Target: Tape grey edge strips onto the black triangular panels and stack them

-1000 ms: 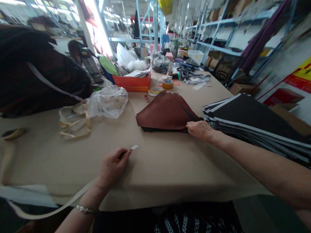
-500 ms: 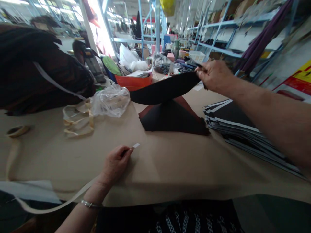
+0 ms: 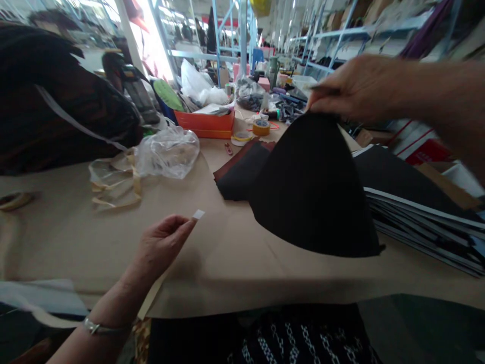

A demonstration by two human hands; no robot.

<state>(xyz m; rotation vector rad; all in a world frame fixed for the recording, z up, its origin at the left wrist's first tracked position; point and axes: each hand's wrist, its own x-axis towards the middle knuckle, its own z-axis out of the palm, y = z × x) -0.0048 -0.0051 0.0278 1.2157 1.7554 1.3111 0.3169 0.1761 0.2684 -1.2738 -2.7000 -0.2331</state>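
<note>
My left hand pinches the end of a narrow cream tape; its white tip sticks out past thumb and forefinger, and the strip trails below the wrist. Over the right part of the table, my right hand grips the top edge of a black sheet panel, which hangs down with a curved lower edge. A thin dark object, too blurred to name, also shows at those fingers. Behind the hanging panel lies a small pile of black and reddish-brown pieces, partly hidden.
White-edged black sheets are stacked at the right. Tape rolls, an orange box and clear plastic bags stand farther back. A dark striped bundle fills the left, with a cream tape roll before it.
My right hand has brought the black panel nearer and to the right, from lying nearly sideways to hanging down. My left hand has shifted slightly left and up with the tape.
</note>
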